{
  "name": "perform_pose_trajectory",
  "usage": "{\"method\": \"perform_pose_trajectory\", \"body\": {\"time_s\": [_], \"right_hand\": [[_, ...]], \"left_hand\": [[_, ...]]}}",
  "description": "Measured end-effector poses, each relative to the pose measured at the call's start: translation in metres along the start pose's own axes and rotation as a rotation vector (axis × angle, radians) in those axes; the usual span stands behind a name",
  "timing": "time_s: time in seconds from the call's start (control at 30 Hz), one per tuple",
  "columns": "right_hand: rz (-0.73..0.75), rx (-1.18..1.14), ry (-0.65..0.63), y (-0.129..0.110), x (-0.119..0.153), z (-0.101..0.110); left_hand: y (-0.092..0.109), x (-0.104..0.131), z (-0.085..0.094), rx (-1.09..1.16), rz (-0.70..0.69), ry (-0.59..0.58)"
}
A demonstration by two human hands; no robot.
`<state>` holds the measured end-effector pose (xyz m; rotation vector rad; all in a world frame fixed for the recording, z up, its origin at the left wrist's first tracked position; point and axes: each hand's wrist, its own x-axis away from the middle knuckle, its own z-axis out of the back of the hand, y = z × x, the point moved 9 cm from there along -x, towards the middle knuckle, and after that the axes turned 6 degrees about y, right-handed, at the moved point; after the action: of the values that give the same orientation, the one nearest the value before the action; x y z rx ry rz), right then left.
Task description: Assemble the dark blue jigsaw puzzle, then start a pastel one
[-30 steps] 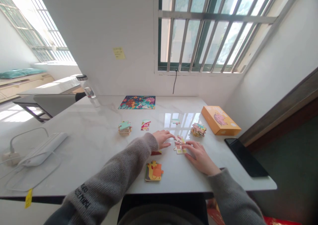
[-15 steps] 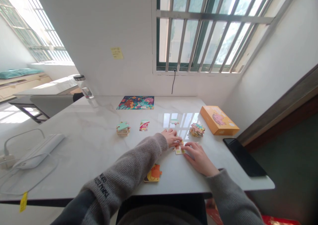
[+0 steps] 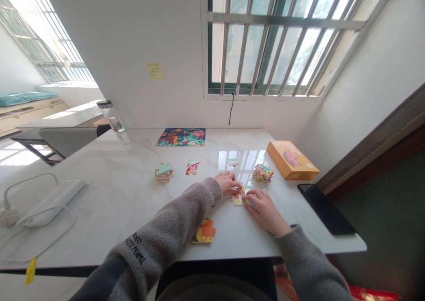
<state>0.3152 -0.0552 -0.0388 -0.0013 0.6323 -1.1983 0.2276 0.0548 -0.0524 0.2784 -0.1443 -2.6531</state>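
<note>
Small jigsaw puzzle pieces (image 3: 239, 201) lie on the white table between my two hands. My left hand (image 3: 227, 183) reaches in from the upper left, its curled fingertips gripping the far piece, which they partly cover. From the right, my right hand (image 3: 265, 209) has its thumb and fingers against the right edge of the pieces. Whether the pieces are fully interlocked cannot be made out. Near my left forearm, by the table's front edge, lies a yellow and orange puzzle stack (image 3: 205, 232), partly hidden by the sleeve.
Beyond my hands stand a left piece stack (image 3: 164, 171), a right piece stack (image 3: 263, 173), a red barn piece (image 3: 192, 167) and a pale piece (image 3: 233, 162). Farther out are a colourful picture sheet (image 3: 181, 137), an orange box (image 3: 292, 160), a black phone (image 3: 327, 209) and a power strip (image 3: 55, 202).
My left fingers have shifted slightly on the far piece, showing a little more of it. My right hand stays nearly still. The whole view has moved very slightly.
</note>
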Motion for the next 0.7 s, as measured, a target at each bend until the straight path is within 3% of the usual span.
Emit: {"method": "perform_pose_trajectory", "body": {"time_s": [0.23, 0.53, 0.7], "right_hand": [[0.007, -0.005, -0.004, -0.001, 0.0, 0.0], [0.005, -0.013, -0.005, -0.002, 0.001, 0.0], [0.0, -0.003, -0.013, -0.003, 0.0, 0.001]], "left_hand": [[0.002, -0.002, 0.003, -0.003, -0.049, 0.054], [-0.029, -0.014, 0.0, -0.009, 0.024, 0.106], [-0.032, -0.015, 0.002, 0.077, 0.011, 0.148]]}}
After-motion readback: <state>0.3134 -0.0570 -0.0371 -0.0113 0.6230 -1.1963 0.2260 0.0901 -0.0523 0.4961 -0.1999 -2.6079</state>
